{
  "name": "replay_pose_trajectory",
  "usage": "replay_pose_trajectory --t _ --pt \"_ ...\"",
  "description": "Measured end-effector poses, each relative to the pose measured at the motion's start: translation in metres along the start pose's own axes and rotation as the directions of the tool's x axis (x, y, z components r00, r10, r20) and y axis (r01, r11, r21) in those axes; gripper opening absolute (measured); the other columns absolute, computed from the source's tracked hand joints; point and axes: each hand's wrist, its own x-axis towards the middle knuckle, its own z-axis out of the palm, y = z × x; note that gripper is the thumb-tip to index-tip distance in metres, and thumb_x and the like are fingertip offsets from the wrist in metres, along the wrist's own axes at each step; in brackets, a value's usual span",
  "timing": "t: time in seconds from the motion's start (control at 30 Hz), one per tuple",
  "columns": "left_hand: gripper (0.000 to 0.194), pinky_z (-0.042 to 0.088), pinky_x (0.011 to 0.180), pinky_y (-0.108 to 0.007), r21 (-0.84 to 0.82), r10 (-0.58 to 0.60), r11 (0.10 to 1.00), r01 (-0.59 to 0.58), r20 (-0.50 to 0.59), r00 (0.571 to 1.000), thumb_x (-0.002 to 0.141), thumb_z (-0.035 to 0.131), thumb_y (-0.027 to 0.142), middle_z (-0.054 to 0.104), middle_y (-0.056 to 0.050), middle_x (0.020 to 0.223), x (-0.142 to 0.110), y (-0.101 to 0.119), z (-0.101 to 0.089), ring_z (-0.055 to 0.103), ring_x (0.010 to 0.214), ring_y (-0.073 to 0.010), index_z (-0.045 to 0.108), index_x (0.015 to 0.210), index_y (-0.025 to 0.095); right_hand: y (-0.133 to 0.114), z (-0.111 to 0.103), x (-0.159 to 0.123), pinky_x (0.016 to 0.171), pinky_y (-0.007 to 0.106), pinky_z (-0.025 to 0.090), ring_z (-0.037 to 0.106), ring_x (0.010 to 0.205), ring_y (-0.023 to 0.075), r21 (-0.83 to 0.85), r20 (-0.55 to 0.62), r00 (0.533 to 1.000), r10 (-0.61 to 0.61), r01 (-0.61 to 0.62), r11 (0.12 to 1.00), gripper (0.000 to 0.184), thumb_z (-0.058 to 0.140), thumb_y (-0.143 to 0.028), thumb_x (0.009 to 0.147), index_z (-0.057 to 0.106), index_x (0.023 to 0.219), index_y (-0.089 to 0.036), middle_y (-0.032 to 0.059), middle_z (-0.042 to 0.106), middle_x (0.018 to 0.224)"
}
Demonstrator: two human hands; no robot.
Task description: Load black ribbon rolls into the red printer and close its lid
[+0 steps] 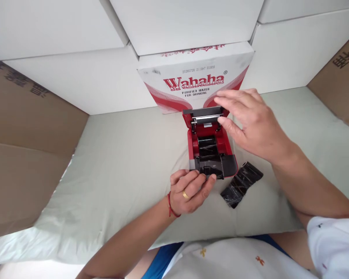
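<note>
A small red-and-black printer (192, 145) lies on the cloth with its lid (202, 111) raised, showing a metal bar and roller inside. In its bay sits a roll of glossy black film (207, 144), whose strip comes forward over the front edge. My left hand (192, 190), with a gold ring and a red string bracelet, has its curled fingers and thumb on that strip's free end. At the lid's right corner is my right hand (250, 124), fingers stretched out and apart from the thumb; the thumb tip appears to touch the lid's inner side.
Beside the printer, to the right, lies a loose piece of black film (242, 185) with a rolled end. A Wahaha water carton (197, 83) stands just behind. White boxes (75, 81) form the back wall; brown cardboard boxes (26, 147) flank the pale green cloth (128, 155).
</note>
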Motion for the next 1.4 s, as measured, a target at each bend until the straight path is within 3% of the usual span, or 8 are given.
replay_pose_trajectory --t 0.1,0.3,0.6,0.83,1.03,1.2,1.3,1.4 --pt "0.023 0.050 0.093 -0.035 0.005 -0.002 1.000 0.002 0.014 1.000 0.091 0.073 0.009 0.071 -0.001 0.090 0.000 -0.001 -0.001 0.064 0.092 -0.0159 0.080 0.106 0.025 0.006 0.008 0.003 0.117 0.057 0.046 0.057 0.137 0.0347 -0.028 0.112 0.992 -0.060 0.064 0.998 0.046 0.049 -0.034 0.108 0.065 0.147 -0.015 0.0154 0.066 0.149" --pt "0.024 0.050 0.101 -0.038 0.032 0.016 0.999 -0.016 0.021 1.000 0.089 0.075 0.011 0.074 0.002 0.088 -0.003 -0.002 -0.001 0.066 0.092 -0.0159 0.078 0.103 0.030 -0.005 -0.014 -0.008 0.097 0.045 0.054 0.064 0.114 0.0286 -0.042 0.327 0.940 -0.099 0.119 0.992 0.040 0.042 -0.022 0.108 0.075 0.130 -0.015 0.0140 0.073 0.130" --pt "0.022 0.049 0.078 -0.032 0.046 0.072 0.996 -0.073 0.022 0.997 0.088 0.078 0.010 0.070 0.001 0.082 -0.003 -0.004 -0.005 0.062 0.084 -0.0150 0.079 0.101 0.028 -0.036 -0.017 -0.013 0.066 0.032 0.038 0.058 0.090 0.0222 -0.107 0.700 0.709 -0.082 0.218 0.970 0.032 0.048 -0.001 0.096 0.078 0.101 -0.012 0.0120 0.069 0.103" --pt "0.021 0.047 0.076 -0.034 -0.004 0.073 0.997 -0.073 0.028 0.997 0.087 0.077 0.007 0.070 0.000 0.084 -0.001 -0.005 -0.005 0.064 0.085 -0.0151 0.079 0.098 0.025 -0.053 -0.006 -0.018 0.058 0.032 0.030 0.056 0.085 0.0239 -0.202 0.687 0.723 -0.068 0.280 0.938 0.025 0.052 0.000 0.090 0.073 0.085 -0.011 0.0138 0.064 0.091" --pt "0.022 0.049 0.078 -0.035 -0.053 0.028 0.998 -0.026 0.026 0.999 0.086 0.075 0.004 0.065 -0.002 0.086 0.003 -0.003 -0.003 0.061 0.083 -0.0164 0.078 0.100 0.021 -0.041 -0.013 -0.007 0.066 0.033 0.037 0.058 0.087 0.0231 -0.129 0.739 0.671 -0.063 0.233 0.964 0.030 0.049 -0.001 0.095 0.076 0.097 -0.012 0.0119 0.067 0.099" --pt "0.031 0.052 0.077 -0.037 -0.100 0.001 0.995 0.002 0.030 1.000 0.087 0.068 0.006 0.065 -0.004 0.090 -0.001 -0.007 -0.004 0.061 0.085 -0.0186 0.077 0.113 0.022 -0.041 -0.015 -0.012 0.061 0.033 0.034 0.054 0.084 0.0223 -0.014 0.706 0.688 -0.166 0.249 0.969 0.028 0.049 -0.003 0.096 0.074 0.095 -0.014 0.0100 0.064 0.094" --pt "0.033 0.055 0.079 -0.039 -0.194 -0.132 0.972 0.133 0.021 0.991 0.091 0.062 0.009 0.067 -0.006 0.098 -0.008 -0.012 -0.005 0.063 0.091 -0.0212 0.074 0.119 0.022 -0.056 -0.011 -0.025 0.063 0.034 0.038 0.051 0.084 0.0228 0.090 0.695 0.646 -0.317 0.358 0.929 0.022 0.052 -0.006 0.095 0.073 0.094 -0.014 0.0099 0.061 0.093" --pt "0.037 0.057 0.084 -0.041 -0.227 -0.397 0.892 0.390 0.015 0.918 0.097 0.055 0.009 0.068 -0.007 0.105 -0.015 -0.018 -0.005 0.064 0.100 -0.0223 0.071 0.126 0.025 -0.073 -0.008 -0.040 0.071 0.037 0.044 0.052 0.087 0.0245 0.043 0.685 0.639 -0.350 0.444 0.895 0.021 0.054 -0.009 0.093 0.074 0.097 -0.013 0.0098 0.058 0.092"
